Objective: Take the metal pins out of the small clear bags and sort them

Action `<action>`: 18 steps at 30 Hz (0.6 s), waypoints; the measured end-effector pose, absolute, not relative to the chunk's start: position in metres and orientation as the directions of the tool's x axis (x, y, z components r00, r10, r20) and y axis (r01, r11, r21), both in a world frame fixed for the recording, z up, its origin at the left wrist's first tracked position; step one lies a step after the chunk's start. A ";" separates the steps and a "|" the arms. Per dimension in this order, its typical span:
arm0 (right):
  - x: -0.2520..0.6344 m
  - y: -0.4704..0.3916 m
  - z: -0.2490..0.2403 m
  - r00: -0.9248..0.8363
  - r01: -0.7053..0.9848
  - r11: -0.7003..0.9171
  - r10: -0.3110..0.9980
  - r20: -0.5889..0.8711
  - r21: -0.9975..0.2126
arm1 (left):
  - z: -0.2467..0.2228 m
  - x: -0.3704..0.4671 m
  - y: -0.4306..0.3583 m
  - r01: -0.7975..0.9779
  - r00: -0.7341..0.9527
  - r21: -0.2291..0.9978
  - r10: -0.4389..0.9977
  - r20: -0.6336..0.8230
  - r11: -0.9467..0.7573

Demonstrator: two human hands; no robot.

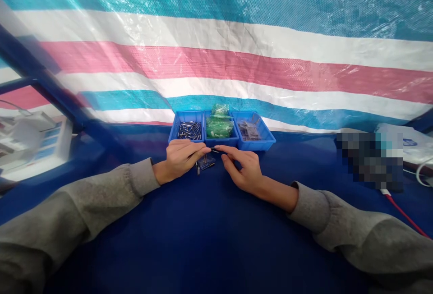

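Note:
My left hand [184, 158] is closed, thumb and index finger pinching one end of a thin dark metal piece [215, 150]. The index fingertip of my right hand [245, 167] touches the piece's other end, with the thumb apart below it. Under the fingers lies a small clear bag [205, 162] on the blue table, and a slim metal part [198, 168] stands out beside it. Just behind my hands, the left blue bin [186, 116] holds several metal pins, the middle bin [221, 142] green plastic packets, and the right bin [267, 140] small clear bags.
A striped plastic sheet [216, 64] hangs behind the blue table [216, 231]. At the right are a pixelated dark object [372, 158], a red cable [406, 215] and a plastic bag [412, 143]. A white box [61, 140] stands at the left beyond a blue frame.

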State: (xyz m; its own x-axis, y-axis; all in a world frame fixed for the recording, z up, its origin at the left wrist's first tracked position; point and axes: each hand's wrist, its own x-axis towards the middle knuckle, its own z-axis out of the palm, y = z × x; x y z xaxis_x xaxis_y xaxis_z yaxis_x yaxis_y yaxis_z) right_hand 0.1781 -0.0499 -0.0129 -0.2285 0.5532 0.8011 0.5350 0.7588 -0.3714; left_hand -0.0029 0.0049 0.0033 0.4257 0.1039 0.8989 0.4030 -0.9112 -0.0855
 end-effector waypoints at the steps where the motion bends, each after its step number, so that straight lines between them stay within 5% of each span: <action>1: 0.178 -0.050 -0.013 -0.230 0.540 0.756 0.555 0.799 -0.369 | 0.003 -0.003 0.005 0.405 0.425 -0.085 0.106 0.899 -0.910; 18: 0.179 -0.049 -0.017 -0.252 0.542 0.766 0.542 0.802 -0.347 | -0.001 -0.002 0.009 0.395 0.369 -0.018 0.141 0.919 -0.919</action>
State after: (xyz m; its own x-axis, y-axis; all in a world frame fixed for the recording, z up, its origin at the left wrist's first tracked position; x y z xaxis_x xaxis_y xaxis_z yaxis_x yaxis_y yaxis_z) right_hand 0.1791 -0.0493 -0.0167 -0.2516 0.5416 0.8021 0.5415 0.7656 -0.3471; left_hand -0.0021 0.0089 -0.0012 0.3689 0.1409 0.9187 0.3949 -0.9186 -0.0177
